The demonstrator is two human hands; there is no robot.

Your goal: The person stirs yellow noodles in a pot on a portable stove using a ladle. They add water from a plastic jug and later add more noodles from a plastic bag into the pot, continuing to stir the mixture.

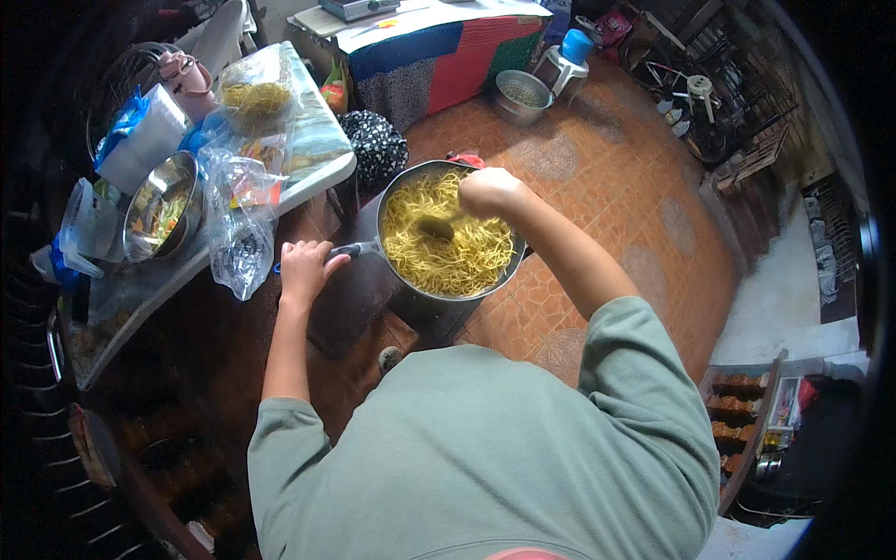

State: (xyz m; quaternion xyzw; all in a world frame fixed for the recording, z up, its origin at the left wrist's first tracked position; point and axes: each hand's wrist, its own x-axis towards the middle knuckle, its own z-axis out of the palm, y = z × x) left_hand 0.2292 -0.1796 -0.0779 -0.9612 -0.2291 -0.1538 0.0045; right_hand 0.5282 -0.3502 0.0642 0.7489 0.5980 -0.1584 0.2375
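Observation:
A deep round pan full of yellow noodles stands before me. My left hand is closed on the pan's dark handle at its outer end. Over the pan's upper right part, my right hand grips a utensil, most of whose handle is hidden by the fist. The dark, rounded head of the spoon or ladle rests among the noodles near the middle. What carries the pan is mostly hidden beneath it.
At left, a table holds a steel bowl of cut vegetables, a clear plastic bag, bagged noodles and plastic containers. A metal pot and a blue-lidded jug stand on the tiled floor beyond.

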